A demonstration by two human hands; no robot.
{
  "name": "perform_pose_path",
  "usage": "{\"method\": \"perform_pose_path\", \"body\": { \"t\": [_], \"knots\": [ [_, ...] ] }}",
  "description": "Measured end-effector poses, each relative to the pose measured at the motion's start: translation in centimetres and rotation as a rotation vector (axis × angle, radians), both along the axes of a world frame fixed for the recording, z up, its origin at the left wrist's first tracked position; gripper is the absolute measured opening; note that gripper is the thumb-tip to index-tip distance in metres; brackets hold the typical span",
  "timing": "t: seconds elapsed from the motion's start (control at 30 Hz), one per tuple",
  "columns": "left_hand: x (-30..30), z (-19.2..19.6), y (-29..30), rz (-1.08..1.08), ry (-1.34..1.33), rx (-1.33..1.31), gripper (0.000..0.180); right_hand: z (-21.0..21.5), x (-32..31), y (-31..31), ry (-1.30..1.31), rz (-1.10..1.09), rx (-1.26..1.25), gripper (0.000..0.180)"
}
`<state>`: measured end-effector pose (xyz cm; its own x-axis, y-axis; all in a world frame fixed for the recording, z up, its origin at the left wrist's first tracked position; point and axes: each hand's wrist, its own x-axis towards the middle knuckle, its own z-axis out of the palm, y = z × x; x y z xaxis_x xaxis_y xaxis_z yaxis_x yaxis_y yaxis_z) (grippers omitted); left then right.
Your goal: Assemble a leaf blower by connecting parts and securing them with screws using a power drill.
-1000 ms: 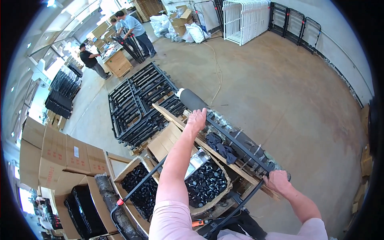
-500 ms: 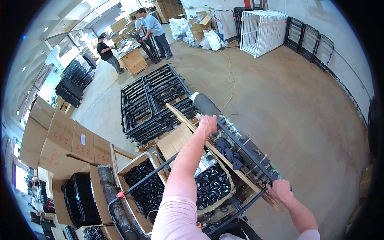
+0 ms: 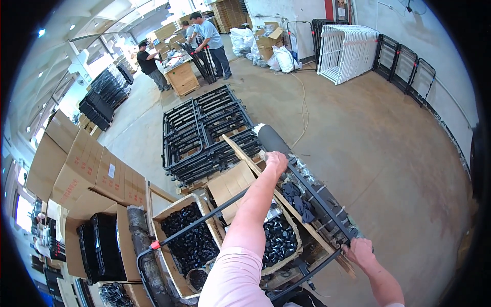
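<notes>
A black tubular metal frame (image 3: 321, 198) lies across the bench in front of me, one long bar on the right and a thinner tube reaching left to a red clip (image 3: 155, 245). My left hand (image 3: 276, 161) is closed around the far end of the long bar. Toward the near end, my right hand (image 3: 359, 251) grips the corner, its fingers partly hidden. Beneath the frame are two bins of small black plastic parts, a left bin (image 3: 187, 240) and a right bin (image 3: 280, 243) partly covered by my left arm. Dark cloth (image 3: 298, 202) lies beside the bar.
Stacked black frames (image 3: 207, 135) lie on a pallet beyond the bench. Cartons (image 3: 97, 166) stand at left, with an open box (image 3: 102, 248) of black parts below. White frames (image 3: 348, 53) lean by the far wall. Several people work at a wooden table (image 3: 181, 77). A cord (image 3: 305, 110) crosses the floor.
The whole view has shifted, so the surroundings sit slightly lower and farther right. Both hands keep their hold on the frame, which looks hardly moved against the bins.
</notes>
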<state>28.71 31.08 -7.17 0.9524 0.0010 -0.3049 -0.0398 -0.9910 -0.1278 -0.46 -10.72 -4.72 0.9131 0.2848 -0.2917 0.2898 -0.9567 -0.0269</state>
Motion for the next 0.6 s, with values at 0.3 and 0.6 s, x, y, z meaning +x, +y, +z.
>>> {"method": "perform_pose_path", "body": {
  "t": [0.3,0.6],
  "knots": [
    [0.5,0.8,-1.5,0.057,-0.026,-0.074,0.050,0.7,-0.4,-0.3,0.001,-0.038,0.027,0.054],
    [0.5,0.5,-1.8,0.064,-0.037,-0.078,0.070,0.5,-0.4,-0.6,-0.001,-0.048,0.045,0.050]
  ]
}}
